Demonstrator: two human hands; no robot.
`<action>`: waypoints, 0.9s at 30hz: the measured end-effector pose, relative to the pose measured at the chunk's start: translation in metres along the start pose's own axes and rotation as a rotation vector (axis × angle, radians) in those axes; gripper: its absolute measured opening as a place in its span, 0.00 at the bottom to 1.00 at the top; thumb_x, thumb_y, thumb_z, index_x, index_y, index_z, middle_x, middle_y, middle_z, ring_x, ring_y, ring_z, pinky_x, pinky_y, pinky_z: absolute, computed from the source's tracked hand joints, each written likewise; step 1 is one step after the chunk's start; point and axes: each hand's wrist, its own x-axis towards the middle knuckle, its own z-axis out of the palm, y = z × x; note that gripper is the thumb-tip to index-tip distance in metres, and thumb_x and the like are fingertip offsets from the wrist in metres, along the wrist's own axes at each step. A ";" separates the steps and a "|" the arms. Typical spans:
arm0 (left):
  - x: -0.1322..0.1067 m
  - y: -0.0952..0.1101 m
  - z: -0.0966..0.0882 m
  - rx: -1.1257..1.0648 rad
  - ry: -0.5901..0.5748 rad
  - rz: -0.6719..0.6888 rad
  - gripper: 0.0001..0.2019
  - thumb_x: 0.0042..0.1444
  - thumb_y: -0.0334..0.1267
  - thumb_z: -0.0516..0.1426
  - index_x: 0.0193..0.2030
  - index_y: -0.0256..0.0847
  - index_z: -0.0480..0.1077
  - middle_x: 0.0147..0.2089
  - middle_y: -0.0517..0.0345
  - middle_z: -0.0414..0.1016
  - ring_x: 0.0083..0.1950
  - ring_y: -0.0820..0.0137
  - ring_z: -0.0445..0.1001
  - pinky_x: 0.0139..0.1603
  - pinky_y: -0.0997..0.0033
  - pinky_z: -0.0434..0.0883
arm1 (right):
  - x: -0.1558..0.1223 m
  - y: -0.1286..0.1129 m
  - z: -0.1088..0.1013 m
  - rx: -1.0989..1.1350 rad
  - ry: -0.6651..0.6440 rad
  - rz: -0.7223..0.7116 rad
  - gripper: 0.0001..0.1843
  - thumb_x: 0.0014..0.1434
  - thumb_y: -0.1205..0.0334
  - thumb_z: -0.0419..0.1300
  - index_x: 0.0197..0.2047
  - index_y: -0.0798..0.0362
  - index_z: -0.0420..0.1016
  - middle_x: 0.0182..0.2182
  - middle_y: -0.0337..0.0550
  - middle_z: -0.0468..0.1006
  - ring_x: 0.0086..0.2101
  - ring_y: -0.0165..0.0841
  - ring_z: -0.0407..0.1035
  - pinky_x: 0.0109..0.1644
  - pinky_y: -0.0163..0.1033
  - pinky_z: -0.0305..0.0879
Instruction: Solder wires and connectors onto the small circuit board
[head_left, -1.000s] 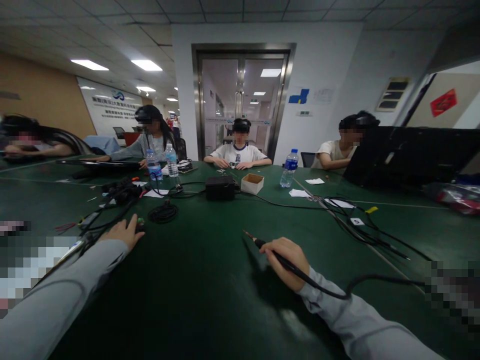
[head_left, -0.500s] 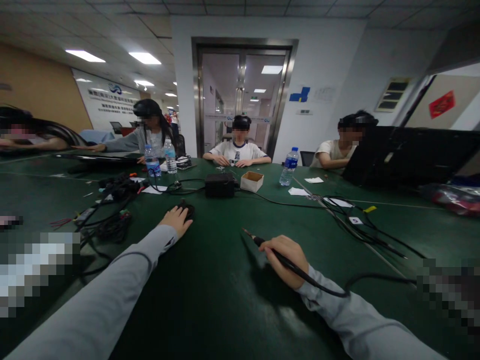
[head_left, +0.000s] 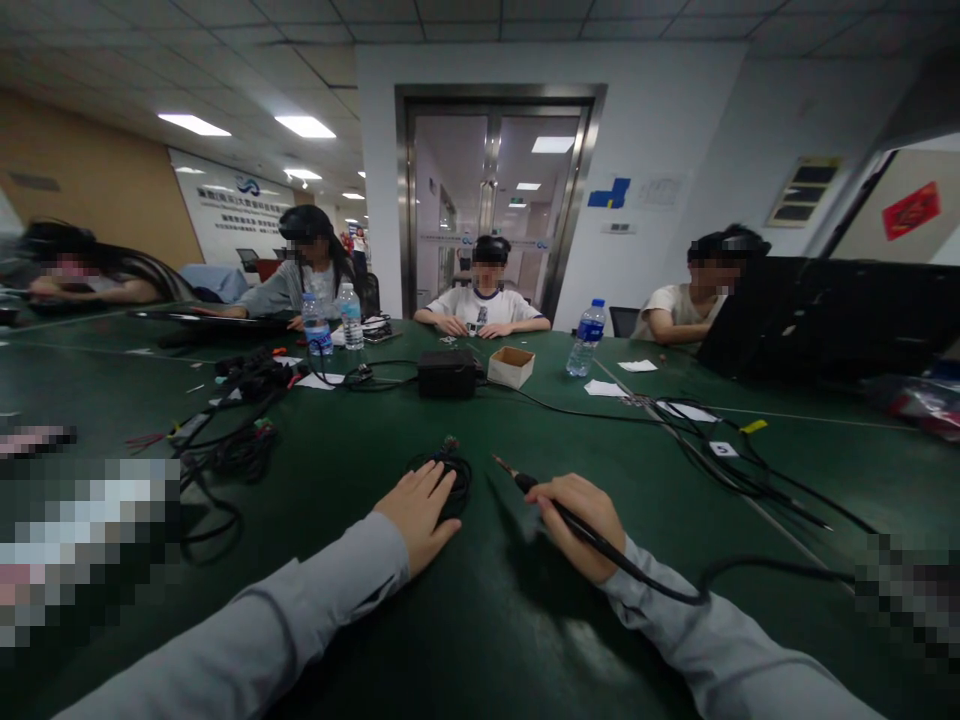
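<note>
My left hand [head_left: 424,508] lies palm down with its fingers stretched out over a coil of black cable [head_left: 461,478] on the green table. Part of the coil is hidden beneath the palm. A small tangle of wire ends sticks up at its far side. To the right, my right hand [head_left: 581,520] grips a soldering iron [head_left: 527,484] like a pen. Its copper-coloured tip points forward and left, towards the coil but apart from it. The iron's black cord runs back over my right forearm.
Tangled black cables [head_left: 244,450] lie on the left. A black box [head_left: 446,373] and an open carton [head_left: 511,368] stand ahead, near a water bottle [head_left: 587,338]. More cables [head_left: 739,450] and a large black panel [head_left: 832,315] are right. Several people sit around the table.
My left hand has slid right and nearer to me, and the coil of cable has moved along with it towards the soldering iron. My right hand has hardly moved.
</note>
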 end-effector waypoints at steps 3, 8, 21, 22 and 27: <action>0.006 0.005 -0.020 -0.009 0.014 -0.020 0.26 0.59 0.52 0.50 0.61 0.43 0.66 0.64 0.47 0.66 0.64 0.54 0.64 0.65 0.53 0.61 | 0.000 0.000 0.001 0.005 0.018 -0.005 0.11 0.63 0.67 0.52 0.34 0.51 0.75 0.26 0.41 0.80 0.28 0.32 0.74 0.35 0.36 0.67; 0.043 0.000 -0.050 0.072 0.206 -0.119 0.22 0.57 0.45 0.54 0.57 0.38 0.68 0.56 0.46 0.72 0.58 0.54 0.66 0.62 0.55 0.63 | 0.000 0.001 0.002 0.014 0.016 0.006 0.12 0.63 0.67 0.51 0.34 0.51 0.75 0.27 0.41 0.80 0.28 0.32 0.74 0.35 0.37 0.66; 0.092 -0.006 0.007 -0.385 0.270 -0.240 0.18 0.45 0.37 0.65 0.45 0.38 0.70 0.41 0.53 0.77 0.41 0.67 0.76 0.45 0.69 0.73 | -0.001 0.001 0.004 -0.004 0.032 -0.005 0.12 0.63 0.68 0.52 0.34 0.51 0.76 0.27 0.40 0.80 0.27 0.31 0.73 0.35 0.36 0.64; 0.091 -0.001 0.007 -0.388 0.270 -0.225 0.17 0.45 0.36 0.65 0.43 0.38 0.71 0.40 0.53 0.77 0.40 0.67 0.76 0.45 0.69 0.73 | -0.001 0.001 0.004 -0.003 0.033 -0.005 0.12 0.63 0.68 0.52 0.34 0.51 0.75 0.27 0.40 0.80 0.27 0.31 0.72 0.34 0.36 0.64; 0.088 0.013 0.005 -0.354 0.246 -0.113 0.11 0.47 0.32 0.62 0.39 0.39 0.73 0.40 0.55 0.75 0.42 0.68 0.76 0.47 0.69 0.73 | -0.001 0.000 0.003 -0.002 0.034 -0.018 0.11 0.63 0.69 0.52 0.34 0.52 0.75 0.26 0.40 0.79 0.27 0.30 0.72 0.35 0.36 0.63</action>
